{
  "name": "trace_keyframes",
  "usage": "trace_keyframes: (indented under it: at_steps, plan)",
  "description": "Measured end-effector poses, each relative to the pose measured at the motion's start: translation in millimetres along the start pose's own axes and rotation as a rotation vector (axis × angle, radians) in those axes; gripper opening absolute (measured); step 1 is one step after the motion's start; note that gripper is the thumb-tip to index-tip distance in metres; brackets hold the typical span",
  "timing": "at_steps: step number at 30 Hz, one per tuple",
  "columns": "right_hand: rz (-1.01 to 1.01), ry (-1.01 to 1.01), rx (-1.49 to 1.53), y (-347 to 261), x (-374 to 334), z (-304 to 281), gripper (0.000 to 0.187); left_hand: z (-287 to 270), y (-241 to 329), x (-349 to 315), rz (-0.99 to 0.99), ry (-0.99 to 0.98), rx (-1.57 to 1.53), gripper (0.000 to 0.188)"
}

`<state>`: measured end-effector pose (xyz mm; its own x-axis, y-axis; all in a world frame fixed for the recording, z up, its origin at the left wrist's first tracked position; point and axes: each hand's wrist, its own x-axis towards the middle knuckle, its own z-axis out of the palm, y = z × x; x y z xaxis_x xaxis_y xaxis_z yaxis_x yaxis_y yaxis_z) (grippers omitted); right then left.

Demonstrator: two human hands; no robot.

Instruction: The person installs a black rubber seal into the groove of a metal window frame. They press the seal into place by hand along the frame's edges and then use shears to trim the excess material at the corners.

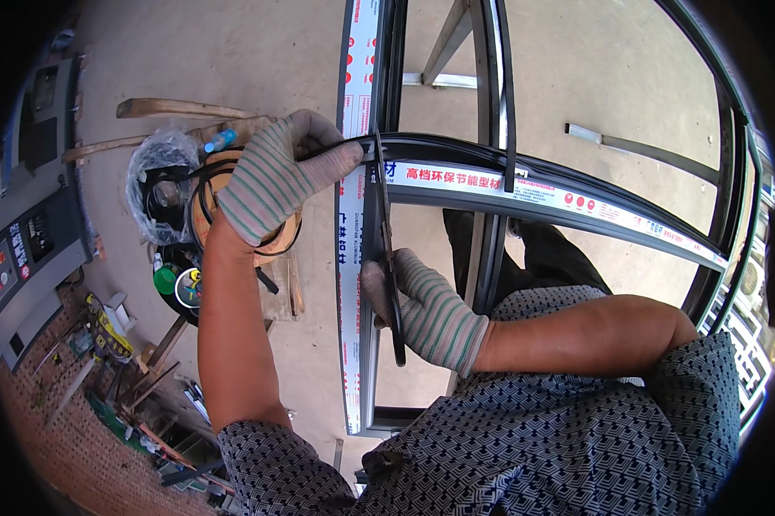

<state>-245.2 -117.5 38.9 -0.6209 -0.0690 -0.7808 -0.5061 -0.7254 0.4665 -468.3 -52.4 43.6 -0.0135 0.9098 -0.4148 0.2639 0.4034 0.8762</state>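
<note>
A striped knit glove covers my left hand (276, 172), whose thumb and fingers are closed on a black rubber strip (439, 146) at the corner of an aluminium window frame (353, 249). From there the strip runs right along the crossbar (534, 191). In a matching glove, my right hand (422, 301) grips dark scissors (385, 206) by the handles, below the crossbar. Their blades point away from me and reach the strip just right of my left fingertips. Whether the blades have cut into it, I cannot tell. White protective film with print covers parts of the frame.
Coils of black strip (205, 193) lie on a wooden stool at left, beside a clear plastic bag (151, 172) and a blue bottle (221, 140). A grey machine with a control panel (26, 249) stands far left. Metal bars (637, 150) lie beyond the frame.
</note>
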Motion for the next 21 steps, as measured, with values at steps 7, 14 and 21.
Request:
trace_keyframes:
  at_steps: [7, 14, 21]
  plan:
    - [-0.116, -0.211, -0.308, -7, -6, -24, 0.029, 9, 11, 6, -0.018, -0.016, 0.076, 0.018]
    - [-0.065, -0.007, 0.050, 2, -11, 2, 0.028, 2, 8, 8, 0.002, -0.042, 0.059, 0.028]
    - [-0.492, 0.032, -1.353, -5, -27, -2, 0.026, 8, 11, 11, 0.000, -0.036, 0.101, 0.032]
